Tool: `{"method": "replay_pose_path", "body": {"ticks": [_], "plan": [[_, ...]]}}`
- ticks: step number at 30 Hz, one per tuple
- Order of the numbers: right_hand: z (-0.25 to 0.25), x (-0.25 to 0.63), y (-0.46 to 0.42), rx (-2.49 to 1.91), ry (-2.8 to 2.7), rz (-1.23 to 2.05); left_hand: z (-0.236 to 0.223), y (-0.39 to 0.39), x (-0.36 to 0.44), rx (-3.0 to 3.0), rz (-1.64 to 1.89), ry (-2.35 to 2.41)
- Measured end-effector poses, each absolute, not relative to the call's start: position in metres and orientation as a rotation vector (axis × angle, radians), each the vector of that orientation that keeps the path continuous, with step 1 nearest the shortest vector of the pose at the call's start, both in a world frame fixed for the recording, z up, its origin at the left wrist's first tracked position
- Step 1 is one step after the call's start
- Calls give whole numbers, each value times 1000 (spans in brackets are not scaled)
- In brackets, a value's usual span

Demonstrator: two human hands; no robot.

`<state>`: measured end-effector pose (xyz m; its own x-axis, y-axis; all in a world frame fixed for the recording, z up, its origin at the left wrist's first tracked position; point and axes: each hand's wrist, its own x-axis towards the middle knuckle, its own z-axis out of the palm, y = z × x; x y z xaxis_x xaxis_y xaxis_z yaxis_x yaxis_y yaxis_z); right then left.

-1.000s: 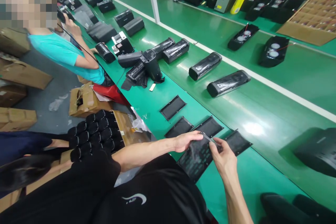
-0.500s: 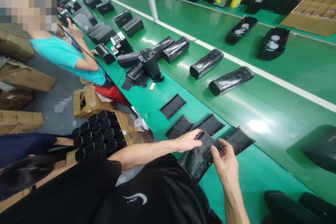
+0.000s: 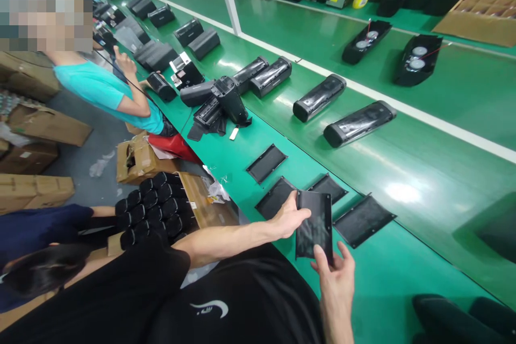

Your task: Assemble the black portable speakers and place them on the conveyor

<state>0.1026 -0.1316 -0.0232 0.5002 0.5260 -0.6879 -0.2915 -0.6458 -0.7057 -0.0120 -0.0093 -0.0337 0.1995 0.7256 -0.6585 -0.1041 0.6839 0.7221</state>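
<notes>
I hold a flat black mesh grille panel (image 3: 315,223) upright between both hands above the near edge of the green bench (image 3: 403,274). My left hand (image 3: 291,217) pinches its left edge with thumb and fingers. My right hand (image 3: 334,273) supports its bottom edge from below, fingers curled up against it. Several similar black panels lie flat on the bench just beyond: one (image 3: 266,163) farther left, one (image 3: 276,197) by my left hand, one (image 3: 328,187) behind the held panel, one (image 3: 364,220) to its right.
Black speaker bodies (image 3: 359,123) (image 3: 319,97) lie on the green conveyor, with more parts farther up. A person in a teal shirt (image 3: 105,92) works at the left. A box of black cylinders (image 3: 155,208) and cardboard boxes (image 3: 139,158) stand on the floor at the left.
The panel has been turned from lying tilted across both hands to standing upright. My right hand dropped from its right edge to its bottom edge.
</notes>
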Motion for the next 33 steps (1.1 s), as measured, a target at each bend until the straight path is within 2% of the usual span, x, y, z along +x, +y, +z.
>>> {"method": "replay_pose_path", "body": {"ticks": [3,12,33], "plan": [[-24,98,-142,-1741,47,1243,-25,-10,-9,369,681,1209],[-3,142,-142,-1617,224,1407,3,31,-63,468,123,892],[-10,143,-141,-1710,305,1321,-5,10,-58,604,114,1022]]}}
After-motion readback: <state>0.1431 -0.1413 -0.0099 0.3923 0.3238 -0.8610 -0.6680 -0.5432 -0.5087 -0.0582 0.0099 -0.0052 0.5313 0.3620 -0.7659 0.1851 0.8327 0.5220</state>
